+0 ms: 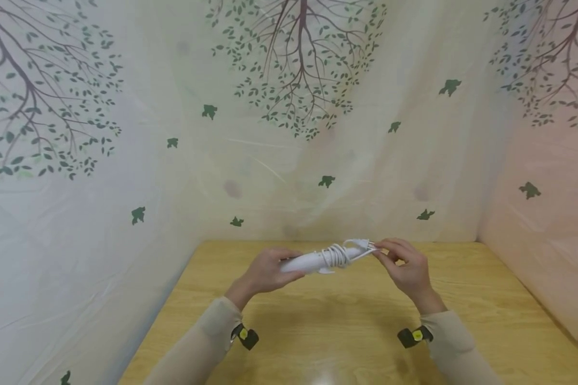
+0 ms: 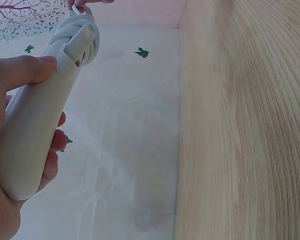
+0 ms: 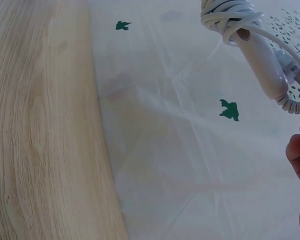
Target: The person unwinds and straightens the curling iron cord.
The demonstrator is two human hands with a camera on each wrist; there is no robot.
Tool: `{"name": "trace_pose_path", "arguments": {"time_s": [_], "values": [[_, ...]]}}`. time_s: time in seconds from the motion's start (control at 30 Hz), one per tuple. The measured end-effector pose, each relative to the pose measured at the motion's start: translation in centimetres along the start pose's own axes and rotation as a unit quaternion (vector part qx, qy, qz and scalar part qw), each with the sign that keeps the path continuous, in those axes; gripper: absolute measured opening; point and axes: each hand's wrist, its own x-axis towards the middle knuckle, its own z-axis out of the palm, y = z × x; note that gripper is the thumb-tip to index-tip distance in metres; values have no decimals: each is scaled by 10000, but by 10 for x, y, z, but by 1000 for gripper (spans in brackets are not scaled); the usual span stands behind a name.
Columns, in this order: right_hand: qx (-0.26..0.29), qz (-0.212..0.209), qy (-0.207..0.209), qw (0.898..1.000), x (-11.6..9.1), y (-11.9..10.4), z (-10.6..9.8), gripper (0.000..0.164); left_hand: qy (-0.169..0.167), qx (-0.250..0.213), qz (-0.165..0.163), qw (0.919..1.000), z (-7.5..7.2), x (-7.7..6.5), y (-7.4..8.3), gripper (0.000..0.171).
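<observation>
A white wand-shaped appliance [image 1: 302, 262], looking like a hair curling iron, is held up over the table, slightly tilted. My left hand [image 1: 268, 269] grips its thick smooth end [image 2: 37, 115], thumb along the top and fingers around the underside. White cord [image 1: 337, 255] is wound in several loops around its middle, partly under a short lever [image 2: 81, 44]. At the thinner end, my right hand [image 1: 404, 266] pinches the cord with thumb and fingertips, close to the ribbed cord sleeve [image 3: 291, 105]. The plug [image 1: 361, 244] lies alongside that end, pins toward the right hand.
A wood-grain table [image 1: 318, 331] lies below both hands. Pale sheeting [image 1: 289, 176] printed with trees and green leaves hangs behind and along both sides. Each wrist wears a black strap with a small camera [image 1: 247, 337].
</observation>
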Motion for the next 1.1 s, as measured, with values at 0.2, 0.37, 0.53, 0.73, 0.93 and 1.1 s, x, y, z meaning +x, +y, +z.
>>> {"name": "trace_pose_path", "arguments": {"time_s": [0.2,0.37,0.53,0.73,0.93,1.1], "values": [[115,319,-206,9992,13,-25,-8,35,23,-6,17,10000,1,-1,0,37],[18,706,-447,9965,26,-40,-15,32,18,-47,-1,10000,1,-2,1,36],[-164,984,-813,9917,33,-43,-17,34,16,58,-27,10000,1,-4,3,37],[-72,1098,-1187,9868,25,-20,-9,35,49,135,81,9999,2,-4,2,36],[-64,1278,-1444,9812,20,-10,-8,29,65,185,195,9996,3,-4,0,38],[-115,1460,-1533,9773,19,-10,-6,24,76,211,190,9996,3,-5,0,38]]}}
